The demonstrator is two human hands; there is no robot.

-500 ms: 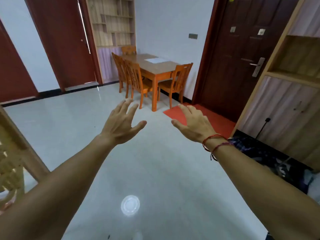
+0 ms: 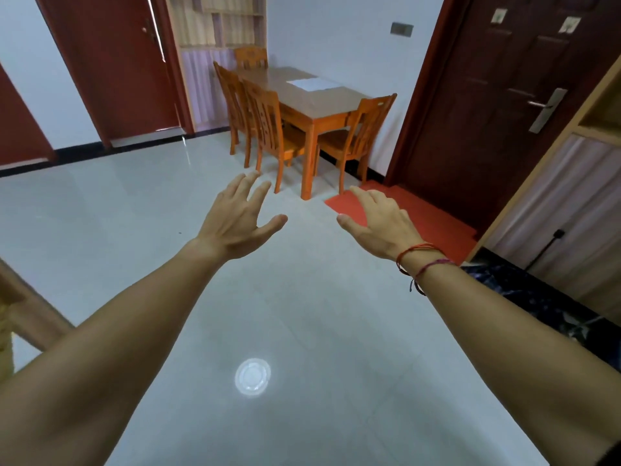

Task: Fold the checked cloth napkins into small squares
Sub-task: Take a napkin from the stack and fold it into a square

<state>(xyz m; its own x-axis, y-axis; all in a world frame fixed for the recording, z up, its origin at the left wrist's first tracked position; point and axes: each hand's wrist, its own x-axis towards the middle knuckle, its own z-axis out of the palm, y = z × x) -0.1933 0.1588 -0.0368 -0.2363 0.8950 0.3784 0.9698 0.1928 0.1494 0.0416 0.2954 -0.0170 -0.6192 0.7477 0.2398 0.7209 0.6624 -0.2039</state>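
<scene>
Your left hand (image 2: 235,220) and right hand (image 2: 379,223) stay stretched out ahead, fingers spread wide and holding nothing, as half a second ago. The orange wooden dining table (image 2: 322,105) now looks nearer. A pale flat sheet (image 2: 311,84) lies on it. Where the checked cloth napkins lie, you cannot tell.

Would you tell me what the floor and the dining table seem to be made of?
The floor looks like glossy pale tile: it reflects a round light and shows faint joints. The dining table appears to be orange-varnished wood, with a sheen on top.
</scene>
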